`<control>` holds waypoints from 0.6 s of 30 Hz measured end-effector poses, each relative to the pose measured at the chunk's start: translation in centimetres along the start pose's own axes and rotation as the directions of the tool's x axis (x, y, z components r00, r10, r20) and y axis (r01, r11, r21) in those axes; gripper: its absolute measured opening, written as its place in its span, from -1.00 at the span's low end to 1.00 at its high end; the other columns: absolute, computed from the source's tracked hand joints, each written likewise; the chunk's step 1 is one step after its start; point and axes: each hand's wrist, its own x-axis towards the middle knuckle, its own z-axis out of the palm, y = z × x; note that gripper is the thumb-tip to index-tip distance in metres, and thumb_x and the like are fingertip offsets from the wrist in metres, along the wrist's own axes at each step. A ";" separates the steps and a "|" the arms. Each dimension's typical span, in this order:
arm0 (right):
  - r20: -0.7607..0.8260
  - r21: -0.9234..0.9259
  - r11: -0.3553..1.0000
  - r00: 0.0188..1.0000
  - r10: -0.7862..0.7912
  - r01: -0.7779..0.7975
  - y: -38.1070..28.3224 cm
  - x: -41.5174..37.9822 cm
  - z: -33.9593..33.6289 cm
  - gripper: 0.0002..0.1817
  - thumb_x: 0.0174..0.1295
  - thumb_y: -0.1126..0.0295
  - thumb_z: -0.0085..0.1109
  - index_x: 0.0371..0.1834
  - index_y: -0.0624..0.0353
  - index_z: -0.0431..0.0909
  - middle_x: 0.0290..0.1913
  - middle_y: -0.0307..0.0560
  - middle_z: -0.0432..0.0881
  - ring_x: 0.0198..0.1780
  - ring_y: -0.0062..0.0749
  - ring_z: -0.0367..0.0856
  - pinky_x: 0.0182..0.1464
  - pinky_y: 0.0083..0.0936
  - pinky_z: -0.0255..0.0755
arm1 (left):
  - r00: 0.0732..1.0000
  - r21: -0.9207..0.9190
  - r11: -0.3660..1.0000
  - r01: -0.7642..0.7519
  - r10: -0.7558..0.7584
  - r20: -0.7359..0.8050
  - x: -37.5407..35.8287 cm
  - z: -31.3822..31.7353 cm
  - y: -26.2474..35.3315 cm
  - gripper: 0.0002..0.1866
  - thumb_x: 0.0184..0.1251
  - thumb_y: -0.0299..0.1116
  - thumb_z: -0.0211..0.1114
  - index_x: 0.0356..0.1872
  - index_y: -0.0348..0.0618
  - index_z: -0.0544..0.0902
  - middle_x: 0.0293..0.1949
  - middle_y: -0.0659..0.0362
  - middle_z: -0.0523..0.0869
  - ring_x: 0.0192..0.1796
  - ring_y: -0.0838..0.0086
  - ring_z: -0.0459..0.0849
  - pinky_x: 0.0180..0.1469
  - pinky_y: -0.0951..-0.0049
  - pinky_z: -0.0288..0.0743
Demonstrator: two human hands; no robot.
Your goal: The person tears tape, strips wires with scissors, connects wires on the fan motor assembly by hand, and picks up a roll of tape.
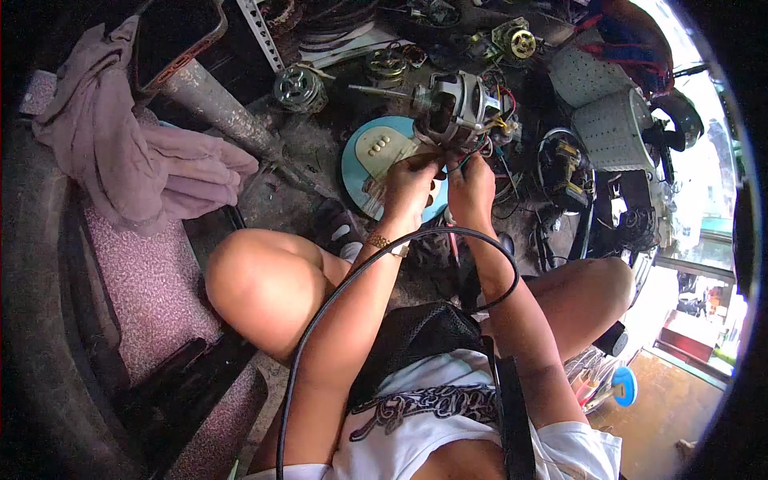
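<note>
An electric fan motor (pixel 458 108) with a long shaft pointing left is tilted above a round blue fan base (pixel 350 164). The base carries a cream control panel (pixel 381 146) with several buttons. Just below the motor, my left hand (pixel 410 190) has its fingers pinched together; what lies in them is hidden. Close beside it, my right hand (pixel 472 190) is closed at the tips on thin wires (pixel 482 146) that come from the motor. More coloured wires (pixel 504 122) stick out at the motor's right side. A black cable (pixel 436 232) loops across both forearms.
Other bare motors (pixel 300 88) and a fan motor with a brass-coloured disc (pixel 522 43) lie on the dark floor ahead. A metal pole (pixel 216 104) and a draped cloth (pixel 120 152) are at left. A white perforated basket (pixel 604 124) stands at right.
</note>
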 end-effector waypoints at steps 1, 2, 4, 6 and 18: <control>0.024 0.005 1.000 1.000 0.018 -0.018 -0.1 0.1 -0.2 -0.67 0.17 0.23 0.12 -0.07 0.17 0.55 -0.36 0.24 0.63 -0.27 0.17 0.61 -0.26 -0.13 0.43 | 0.993 -0.130 0.984 0.120 -0.120 0.011 -0.1 0.1 0.1 -0.84 0.21 -0.32 0.26 -0.31 -0.15 0.71 -0.49 0.31 0.62 -0.62 0.70 0.38 -0.66 0.62 0.17; 0.023 0.005 1.000 1.000 0.020 -0.020 0.0 0.2 -0.2 -0.67 0.17 0.23 0.12 -0.07 0.17 0.55 -0.36 0.24 0.63 -0.27 0.17 0.61 -0.26 -0.13 0.43 | 0.993 -0.129 0.984 0.122 -0.121 0.012 -0.2 0.2 0.3 -0.84 0.21 -0.32 0.26 -0.31 -0.15 0.71 -0.49 0.31 0.62 -0.62 0.70 0.38 -0.66 0.62 0.17; 0.041 0.106 0.993 0.998 0.042 -0.046 0.5 0.5 -0.2 -0.68 0.15 0.23 0.14 -0.12 0.18 0.58 -0.36 0.24 0.63 -0.27 0.16 0.61 -0.25 -0.14 0.43 | 0.991 -0.235 0.962 0.137 -0.136 0.022 -0.2 0.5 0.5 -0.88 0.22 -0.27 0.28 -0.35 -0.07 0.67 -0.54 0.36 0.51 -0.65 0.76 0.25 -0.70 0.70 0.00; 0.075 0.096 0.992 0.994 0.076 -0.083 0.9 1.1 -0.1 -0.69 0.14 0.23 0.15 -0.14 0.19 0.58 -0.35 0.25 0.63 -0.26 0.17 0.61 -0.25 -0.14 0.44 | 0.983 -0.270 0.945 0.184 -0.177 0.050 0.1 0.6 0.1 -0.88 0.21 -0.27 0.29 -0.37 -0.07 0.65 -0.54 0.37 0.51 -0.66 0.76 0.25 -0.71 0.70 0.01; 0.158 0.205 0.977 0.983 -0.094 0.061 3.1 2.7 -0.2 -0.71 0.13 0.26 0.24 -0.22 0.27 0.62 -0.39 0.03 0.63 -0.31 -0.26 0.53 -0.27 -0.39 0.40 | 0.903 -0.379 0.820 0.430 -0.386 0.189 1.8 -0.1 -0.6 -0.80 0.21 -0.19 0.31 -0.51 0.06 0.49 -0.57 0.40 0.48 -0.67 0.72 0.32 -0.73 0.71 -0.01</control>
